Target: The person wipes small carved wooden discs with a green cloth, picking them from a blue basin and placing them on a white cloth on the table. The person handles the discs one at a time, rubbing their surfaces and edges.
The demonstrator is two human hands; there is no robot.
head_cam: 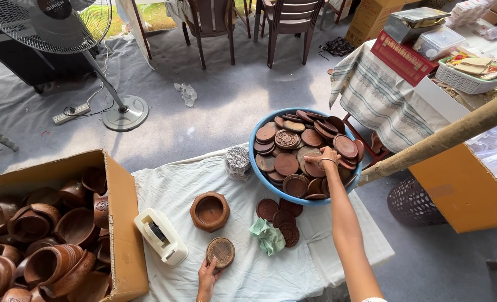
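- The view looks down from the person's head onto a worktop [248,279] covered with a white cloth.
- The right hand [328,158] reaches forward into a round blue basin [258,170] at the far edge of the worktop. Its fingers are curled down onto a round wooden lid [314,169] in the pile; whether they have closed on it cannot be told.
- The basin is heaped with brown wooden lids [286,164], some plain and some carved, overlapping one another.
- The left hand [207,278] is at the near edge of the worktop, its fingers gripping the lower rim of a carved wooden lid [220,252] that lies flat on the cloth.
- Just beyond that lid stands an open wooden pot [210,211] with faceted sides.
- To the left of the pot lies a white tape dispenser [160,236].
- To the right of the pot, a few more lids [279,215] lie on the cloth just in front of the basin, with a crumpled green cloth [268,235] touching them.
- A cardboard box [122,223] at the left is filled with wooden pots [47,235].
- A standing fan [52,22] is on the floor beyond the box.
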